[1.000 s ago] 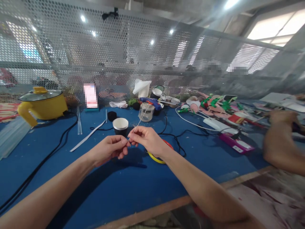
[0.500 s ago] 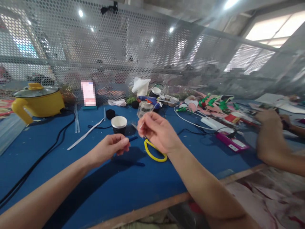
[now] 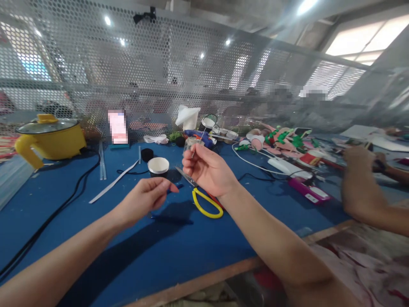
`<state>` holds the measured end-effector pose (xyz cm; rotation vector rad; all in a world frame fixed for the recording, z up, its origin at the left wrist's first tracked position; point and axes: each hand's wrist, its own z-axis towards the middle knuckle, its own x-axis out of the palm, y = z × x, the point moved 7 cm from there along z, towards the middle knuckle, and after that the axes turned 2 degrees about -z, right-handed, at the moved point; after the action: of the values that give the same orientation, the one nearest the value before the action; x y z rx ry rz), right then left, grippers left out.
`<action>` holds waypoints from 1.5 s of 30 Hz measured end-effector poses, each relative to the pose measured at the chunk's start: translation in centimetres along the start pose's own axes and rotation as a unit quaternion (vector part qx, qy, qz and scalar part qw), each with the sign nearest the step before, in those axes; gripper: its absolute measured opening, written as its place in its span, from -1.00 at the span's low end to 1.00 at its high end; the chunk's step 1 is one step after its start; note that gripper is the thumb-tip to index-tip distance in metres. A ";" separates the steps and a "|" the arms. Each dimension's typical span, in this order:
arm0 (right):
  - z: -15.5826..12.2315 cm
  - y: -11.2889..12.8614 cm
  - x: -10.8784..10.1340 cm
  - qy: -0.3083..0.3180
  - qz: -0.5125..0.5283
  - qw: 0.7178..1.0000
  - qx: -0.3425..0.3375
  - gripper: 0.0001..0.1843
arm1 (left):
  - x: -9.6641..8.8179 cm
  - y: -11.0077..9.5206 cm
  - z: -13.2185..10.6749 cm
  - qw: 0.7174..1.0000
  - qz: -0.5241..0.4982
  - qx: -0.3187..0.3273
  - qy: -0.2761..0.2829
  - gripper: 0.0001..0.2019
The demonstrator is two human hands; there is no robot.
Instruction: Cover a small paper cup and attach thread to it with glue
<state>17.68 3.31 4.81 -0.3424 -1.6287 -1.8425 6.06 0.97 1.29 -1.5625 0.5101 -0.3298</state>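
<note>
My left hand (image 3: 150, 197) is closed in a pinch above the blue tabletop, with a short dark blue stick (image 3: 179, 186) poking out past its fingertips. Most of that stick is hidden by the fingers. To its right, my right hand (image 3: 211, 170) is raised with curled fingers, thumb against forefinger. A thin, pale sliver shows at those fingertips, too fine to name. Just beneath the right hand lie scissors (image 3: 207, 211) with yellow handles, partly covered by it. Behind my left hand stands a white-rimmed paper cup (image 3: 159, 165) with a black lower part.
A black yarn ball (image 3: 147, 154) and a white strip (image 3: 111, 183) lie left of the cup. Farther left is a yellow electric pot (image 3: 60, 140) with a black cord. A purple power strip (image 3: 308, 191) lies right, near a co-worker's arm (image 3: 359, 187). A perforated metal screen (image 3: 191, 76) stands behind.
My right hand has turned and drawn slightly back from the scissors, so more of their blades shows. My left forefinger now reaches farther along the blue stick.
</note>
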 end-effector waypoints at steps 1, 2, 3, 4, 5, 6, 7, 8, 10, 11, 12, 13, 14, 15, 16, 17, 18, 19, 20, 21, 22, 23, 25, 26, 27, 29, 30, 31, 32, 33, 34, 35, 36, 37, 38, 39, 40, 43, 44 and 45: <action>0.0 -0.1 0.3 0.007 0.029 0.999 0.023 -0.70 | -0.5 0.1 0.4 1.000 0.000 0.001 -0.017 -0.69; -0.2 -0.3 0.7 0.017 0.054 0.998 0.043 -0.67 | -0.8 0.2 0.8 1.000 0.001 0.000 -0.026 -0.67; -0.4 -0.6 1.1 0.029 0.074 0.995 0.058 -0.65 | -0.9 0.4 1.1 1.000 -0.004 0.001 -0.031 -0.66; -0.6 -1.0 1.6 0.042 0.089 0.993 0.070 -0.65 | -0.8 0.5 1.4 0.999 -0.024 0.001 -0.028 -0.66; -0.7 -1.4 2.0 0.056 0.099 0.990 0.080 -0.66 | -0.5 0.6 1.7 0.998 -0.058 -0.002 -0.018 -0.66; -0.9 -2.0 2.3 0.075 0.105 0.988 0.089 -0.68 | 0.0 0.6 1.8 0.994 -0.112 -0.009 -0.001 -0.67; -1.0 -2.5 2.6 0.097 0.106 0.985 0.096 -0.71 | 0.7 0.6 1.8 0.984 -0.176 -0.023 0.024 -0.69; -1.1 -3.0 2.9 0.124 0.100 0.982 0.100 -0.75 | 1.4 0.6 1.7 0.969 -0.237 -0.047 0.045 -0.69; -1.4 -3.8 3.1 0.179 0.068 0.977 0.094 -0.82 | 2.5 0.7 1.3 0.941 -0.319 -0.098 0.058 -0.70; -1.5 -4.1 3.1 0.201 0.038 0.974 0.095 -0.83 | 2.7 0.8 1.0 0.934 -0.335 -0.114 0.052 -0.70; -1.7 -4.4 3.1 0.222 -0.001 0.970 0.100 -0.81 | 2.8 0.8 0.8 0.932 -0.340 -0.117 0.043 -0.69; -2.0 -4.6 2.9 0.235 -0.039 0.966 0.106 -0.80 | 2.6 0.7 0.6 0.935 -0.335 -0.108 0.030 -0.69; -2.2 -4.7 2.7 0.244 -0.076 0.960 0.114 -0.79 | 2.4 0.7 0.5 0.941 -0.324 -0.091 0.017 -0.69; -2.4 -4.7 2.5 0.249 -0.106 0.955 0.120 -0.79 | 2.1 0.8 0.4 0.949 -0.307 -0.074 0.004 -0.71; -2.5 -4.6 2.4 0.251 -0.128 0.952 0.123 -0.79 | 1.7 0.9 0.3 0.957 -0.285 -0.061 -0.009 -0.74; -2.6 -4.4 2.2 0.251 -0.142 0.950 0.123 -0.79 | 1.2 1.0 0.3 0.964 -0.262 -0.052 -0.023 -0.79; -2.7 -4.1 2.0 0.250 -0.150 0.949 0.119 -0.79 | 0.7 1.1 0.3 0.969 -0.240 -0.046 -0.037 -0.84; -2.6 -3.8 1.7 0.244 -0.152 0.951 0.112 -0.80 | 0.1 1.2 0.4 0.972 -0.225 -0.042 -0.053 -0.88; -2.5 -3.4 1.3 0.231 -0.149 0.956 0.101 -0.80 | -0.5 1.1 0.5 0.973 -0.216 -0.036 -0.071 -0.90; -2.3 -3.0 0.9 0.212 -0.142 0.963 0.090 -0.81 | -1.2 1.0 0.6 0.973 -0.211 -0.027 -0.090 -0.89; -2.1 -2.6 0.5 0.192 -0.129 0.970 0.080 -0.81 | -1.8 0.8 0.8 0.971 -0.211 -0.018 -0.110 -0.88; -1.9 -2.4 0.1 0.177 -0.108 0.975 0.075 -0.82 | -2.3 0.5 0.9 0.969 -0.210 -0.006 -0.128 -0.87; -1.9 -2.6 0.1 0.181 -0.054 0.978 0.087 -0.82 | -2.6 0.1 1.1 0.968 -0.209 0.010 -0.139 -0.84; -2.0 -3.0 0.5 0.199 -0.033 0.974 0.103 -0.81 | -2.1 -0.1 1.2 0.970 -0.212 0.014 -0.119 -0.83; -2.3 -3.6 0.9 0.222 -0.023 0.967 0.122 -0.81 | -1.3 0.0 1.3 0.972 -0.220 0.009 -0.085 -0.83; -2.8 -4.8 1.7 0.261 -0.041 0.951 0.161 -0.80 | 1.2 0.6 1.2 0.971 -0.234 -0.037 0.024 -0.70; -3.0 -5.4 1.8 0.269 -0.061 0.944 0.179 -0.81 | 1.9 1.2 1.0 0.968 -0.237 -0.068 0.038 -0.59; -3.0 -5.8 1.8 0.269 -0.087 0.940 0.190 -0.81 | 2.2 1.4 0.9 0.967 -0.241 -0.071 0.035 -0.56; -3.0 -6.0 1.6 0.264 -0.116 0.938 0.192 -0.82 | 2.4 1.4 0.9 0.970 -0.236 -0.057 0.028 -0.58; -2.9 -6.0 1.3 0.255 -0.142 0.938 0.187 -0.82 | 2.3 1.3 0.9 0.973 -0.226 -0.036 0.016 -0.63; -2.7 -5.8 0.9 0.245 -0.166 0.938 0.178 -0.81 | 2.1 1.1 0.9 0.977 -0.212 -0.011 0.006 -0.72; -2.6 -5.5 0.6 0.235 -0.183 0.940 0.168 -0.81 | 1.9 1.0 0.9 0.982 -0.191 0.007 -0.002 -0.79; -2.4 -5.1 0.2 0.225 -0.193 0.941 0.162 -0.80 | 1.7 0.8 0.9 0.986 -0.166 0.017 -0.010 -0.82; -2.3 -4.8 -0.1 0.215 -0.201 0.942 0.158 -0.80 | 1.4 0.8 1.0 0.990 -0.137 0.022 -0.019 -0.82; -2.3 -4.6 -0.4 0.204 -0.209 0.944 0.155 -0.80 | 1.2 0.7 1.1 0.994 -0.106 0.026 -0.030 -0.80; -2.2 -4.4 -0.6 0.192 -0.214 0.945 0.153 -0.81 | 1.0 0.6 1.1 0.996 -0.075 0.032 -0.040 -0.78; -2.1 -4.2 -0.9 0.181 -0.217 0.948 0.150 -0.82 | 0.8 0.5 1.2 0.997 -0.049 0.040 -0.049 -0.76; -2.1 -3.8 -1.2 0.163 -0.196 0.956 0.144 -0.84 | 0.4 0.5 1.2 0.996 -0.029 0.052 -0.073 -0.68; -2.1 -3.8 -1.3 0.165 -0.182 0.958 0.147 -0.84 | 0.4 0.6 1.2 0.995 -0.035 0.049 -0.078 -0.66; -2.2 -3.7 -1.3 0.169 -0.169 0.959 0.150 -0.84 | 0.3 0.7 1.2 0.995 -0.044 0.044 -0.081 -0.65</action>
<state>16.81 1.67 0.71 0.3869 -1.7595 -1.7309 6.86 1.84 0.45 -1.5132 0.2979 -0.2855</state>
